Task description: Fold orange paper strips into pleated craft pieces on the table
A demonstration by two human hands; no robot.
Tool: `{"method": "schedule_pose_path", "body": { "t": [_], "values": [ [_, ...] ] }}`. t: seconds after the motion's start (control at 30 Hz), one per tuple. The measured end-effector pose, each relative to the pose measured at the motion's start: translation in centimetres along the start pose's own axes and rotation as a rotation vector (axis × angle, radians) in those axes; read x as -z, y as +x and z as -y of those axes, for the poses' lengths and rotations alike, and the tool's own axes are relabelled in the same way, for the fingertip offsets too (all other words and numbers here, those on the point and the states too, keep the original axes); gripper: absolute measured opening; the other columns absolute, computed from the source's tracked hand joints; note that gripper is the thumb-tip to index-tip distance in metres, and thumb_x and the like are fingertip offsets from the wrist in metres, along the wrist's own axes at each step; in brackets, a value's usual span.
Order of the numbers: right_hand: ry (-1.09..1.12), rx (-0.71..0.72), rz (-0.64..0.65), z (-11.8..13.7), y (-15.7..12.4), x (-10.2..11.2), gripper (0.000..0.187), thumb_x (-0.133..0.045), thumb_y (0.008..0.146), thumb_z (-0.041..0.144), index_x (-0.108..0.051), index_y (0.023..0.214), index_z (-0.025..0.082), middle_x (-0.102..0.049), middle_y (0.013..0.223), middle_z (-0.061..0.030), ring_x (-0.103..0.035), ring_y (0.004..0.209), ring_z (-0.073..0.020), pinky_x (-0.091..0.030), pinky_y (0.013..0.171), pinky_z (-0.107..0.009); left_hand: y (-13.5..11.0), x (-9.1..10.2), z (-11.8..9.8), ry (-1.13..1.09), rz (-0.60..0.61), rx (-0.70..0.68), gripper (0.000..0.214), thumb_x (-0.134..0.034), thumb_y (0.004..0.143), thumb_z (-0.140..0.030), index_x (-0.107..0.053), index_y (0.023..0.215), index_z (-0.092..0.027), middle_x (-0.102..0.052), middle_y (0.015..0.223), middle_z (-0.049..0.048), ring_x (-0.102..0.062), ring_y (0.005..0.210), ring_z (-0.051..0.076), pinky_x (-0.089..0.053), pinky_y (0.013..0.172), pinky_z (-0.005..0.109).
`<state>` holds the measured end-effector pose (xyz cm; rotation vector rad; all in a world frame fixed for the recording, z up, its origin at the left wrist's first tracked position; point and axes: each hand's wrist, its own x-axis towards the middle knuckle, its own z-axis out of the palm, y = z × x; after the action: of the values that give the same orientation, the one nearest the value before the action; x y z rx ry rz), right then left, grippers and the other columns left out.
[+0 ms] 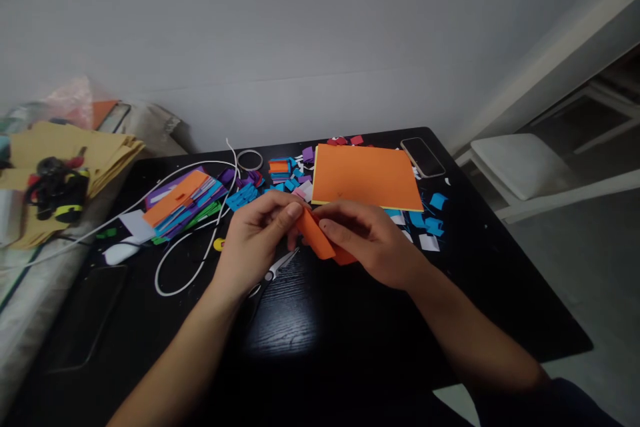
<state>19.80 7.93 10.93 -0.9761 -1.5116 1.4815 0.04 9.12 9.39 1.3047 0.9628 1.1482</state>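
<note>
A folded piece of orange paper [316, 235] is held between both hands above the black table. My left hand [263, 233] pinches its upper left end between thumb and fingers. Closed on the paper's right side, my right hand [377, 237] has its thumb lying along the near face; the fingers behind are partly hidden. Beneath the left hand lies a pair of scissors [273, 272], its blades pointing up and right and its handles partly covered by the wrist. Just beyond the hands rests a stack of orange sheets [367, 177] with a yellow edge showing.
Small blue paper pieces [434, 223] and other scraps surround the stack. Left of it lie a tape roll [249, 160], a pile of coloured strips [185, 203] and a looped white cable [161, 277]. A phone [423, 157] sits at the back right, a dark flat device [87, 320] at the left.
</note>
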Motion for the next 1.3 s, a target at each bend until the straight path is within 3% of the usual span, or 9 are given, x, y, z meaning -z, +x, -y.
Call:
{"method": "schedule_pose_path", "body": {
  "t": [0.13, 0.23, 0.4, 0.6, 0.77, 0.9, 1.1, 1.3],
  "values": [
    [0.046, -0.004, -0.023, 0.0, 0.0, -0.1, 0.018, -0.070, 0.097, 0.034, -0.076, 0.108, 0.021, -0.079, 0.099, -0.0042, -0.075, 0.092, -0.0174, -0.060, 0.080, -0.030, -0.1, 0.0, 0.0, 0.012, 0.026, 0.051, 0.027, -0.061, 0.103, -0.044, -0.073, 0.098, -0.021, -0.062, 0.065, -0.0014, -0.059, 0.057, 0.013, -0.047, 0.059, 0.026],
    [0.032, -0.013, -0.067, -0.1, 0.0, -0.2, 0.018, -0.073, 0.095, 0.033, -0.076, 0.107, 0.021, -0.080, 0.101, -0.0044, -0.076, 0.092, -0.0177, -0.061, 0.082, -0.030, -0.2, 0.1, -0.4, 0.074, 0.015, 0.064, 0.031, -0.063, 0.101, -0.049, -0.075, 0.104, -0.022, -0.069, 0.080, 0.0030, -0.065, 0.067, 0.015, -0.051, 0.062, 0.027],
    [-0.043, 0.018, -0.126, -0.1, 0.0, -0.2, 0.018, -0.075, 0.094, 0.033, -0.076, 0.107, 0.021, -0.080, 0.102, -0.0044, -0.077, 0.092, -0.0179, -0.061, 0.082, -0.031, -0.3, 0.1, -0.8, 0.060, 0.007, 0.091, 0.020, -0.072, 0.095, -0.037, -0.074, 0.109, -0.023, -0.075, 0.097, 0.0043, -0.071, 0.081, 0.018, -0.057, 0.070, 0.028],
    [-0.188, 0.044, -0.152, 0.1, -0.2, -0.1, 0.017, -0.067, 0.100, 0.033, -0.077, 0.107, 0.022, -0.081, 0.104, -0.0038, -0.077, 0.095, -0.0176, -0.060, 0.085, -0.031, -0.2, -0.1, -0.9, 0.091, -0.012, 0.082, 0.015, -0.072, 0.095, -0.034, -0.075, 0.103, -0.022, -0.075, 0.087, 0.0027, -0.070, 0.077, 0.017, -0.056, 0.069, 0.027],
    [-0.368, 0.119, -0.133, 0.2, -0.3, 0.0, 0.012, -0.068, 0.100, 0.025, -0.079, 0.102, 0.022, -0.081, 0.094, -0.0002, -0.075, 0.086, -0.0152, -0.057, 0.076, -0.028, -0.2, -0.3, -1.0, 0.144, 0.067, 0.144, 0.018, -0.069, 0.097, -0.036, -0.075, 0.092, -0.020, -0.071, 0.079, 0.0020, -0.065, 0.070, 0.014, -0.052, 0.064, 0.025],
    [-0.416, 0.140, -0.155, 0.1, -0.1, 0.3, 0.009, -0.071, 0.097, 0.021, -0.080, 0.099, 0.022, -0.082, 0.093, 0.0004, -0.076, 0.083, -0.0155, -0.058, 0.077, -0.029, -0.1, 0.0, -1.0, 0.087, 0.126, 0.214, 0.020, -0.067, 0.098, -0.039, -0.075, 0.094, -0.021, -0.072, 0.075, 0.0024, -0.067, 0.066, 0.015, -0.052, 0.060, 0.025],
    [-0.361, 0.135, -0.214, 0.6, -0.4, 0.8, 0.007, -0.077, 0.091, 0.024, -0.080, 0.098, 0.025, -0.082, 0.095, -0.0015, -0.078, 0.089, -0.0201, -0.063, 0.081, -0.034, 0.1, 0.8, -0.6, -0.002, 0.165, 0.261, 0.018, -0.069, 0.096, -0.038, -0.075, 0.102, -0.023, -0.076, 0.080, 0.0042, -0.073, 0.069, 0.019, -0.058, 0.062, 0.028],
    [-0.046, 0.043, -0.094, 1.6, -0.5, 2.1, 0.026, -0.070, 0.097, 0.046, -0.082, 0.096, 0.024, -0.083, 0.102, -0.0042, -0.078, 0.097, -0.0210, -0.063, 0.086, -0.033, 0.1, 1.0, -0.5, -0.016, 0.092, 0.151, 0.016, -0.070, 0.094, -0.031, -0.076, 0.107, -0.022, -0.080, 0.104, 0.0078, -0.077, 0.092, 0.022, -0.062, 0.083, 0.034]
  ]
}}
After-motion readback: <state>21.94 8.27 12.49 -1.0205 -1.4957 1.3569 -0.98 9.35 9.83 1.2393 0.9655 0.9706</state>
